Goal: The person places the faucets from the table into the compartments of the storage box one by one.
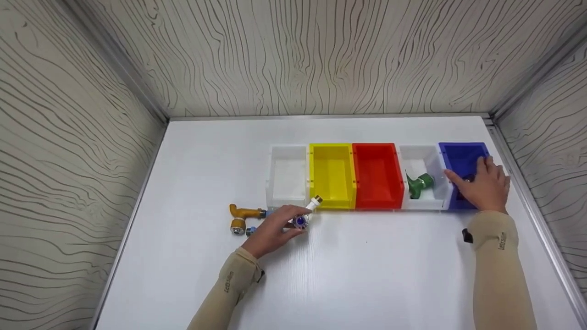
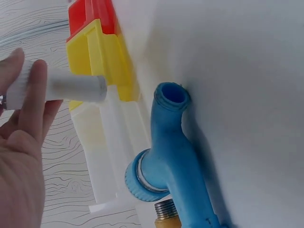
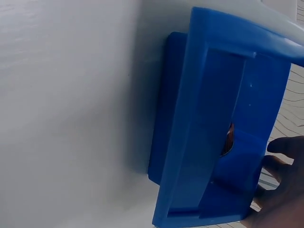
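Note:
My left hand (image 1: 274, 229) grips a white tap (image 1: 314, 203) with a brass threaded end and a blue-centred knob, raised in front of the yellow bin (image 1: 332, 153). Below that hand, a blue tap (image 2: 178, 156) lies on the table, mostly hidden from the head view. Beside it lies an orange-brown tap (image 1: 246, 212). My right hand (image 1: 488, 190) is spread over the right side of the blue bin (image 1: 461, 153), fingertips at its wall and nothing held. A dark reddish-brown object (image 3: 228, 140) shows partly inside that bin. A green tap (image 1: 419, 184) lies in the neighbouring white bin (image 1: 438, 160).
The bins stand side by side in a row, with a white bin (image 1: 289, 158) at the left end and a red bin (image 1: 373, 153) in the middle. Wood-patterned walls (image 1: 293, 55) and metal edging (image 1: 321, 118) border the white table (image 1: 367, 275).

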The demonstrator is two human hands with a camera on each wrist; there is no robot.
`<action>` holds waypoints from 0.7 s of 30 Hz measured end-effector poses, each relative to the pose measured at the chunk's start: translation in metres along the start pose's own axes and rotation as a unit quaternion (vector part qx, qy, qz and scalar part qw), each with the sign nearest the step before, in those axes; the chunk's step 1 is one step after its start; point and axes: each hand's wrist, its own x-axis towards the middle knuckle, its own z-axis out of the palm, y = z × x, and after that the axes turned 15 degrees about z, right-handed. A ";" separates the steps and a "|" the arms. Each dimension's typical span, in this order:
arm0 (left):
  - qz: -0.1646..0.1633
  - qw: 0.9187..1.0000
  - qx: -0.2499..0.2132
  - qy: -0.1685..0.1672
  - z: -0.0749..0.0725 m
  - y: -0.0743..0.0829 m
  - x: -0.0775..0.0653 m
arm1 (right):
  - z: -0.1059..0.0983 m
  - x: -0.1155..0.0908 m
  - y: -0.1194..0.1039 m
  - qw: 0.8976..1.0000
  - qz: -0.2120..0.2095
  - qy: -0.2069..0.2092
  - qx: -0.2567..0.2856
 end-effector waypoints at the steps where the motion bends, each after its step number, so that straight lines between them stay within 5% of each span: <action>1: 0.004 1.000 0.018 0.000 0.000 0.000 0.000 | 0.002 -0.001 -0.002 1.000 -0.011 0.015 0.002; 6: 0.041 0.990 0.134 0.008 0.003 0.001 0.008 | 0.011 -0.012 -0.013 0.992 -0.096 0.072 0.031; 11: 0.074 0.974 0.210 0.037 0.006 0.005 0.020 | 0.014 -0.015 -0.016 0.988 -0.133 0.047 0.055; 13: 0.078 0.973 0.212 0.048 0.006 0.007 0.024 | 0.015 -0.015 -0.015 0.989 -0.129 0.041 0.063; 21: 0.049 0.989 0.135 0.044 0.009 0.009 0.026 | 0.017 -0.012 -0.013 0.990 -0.116 0.025 0.070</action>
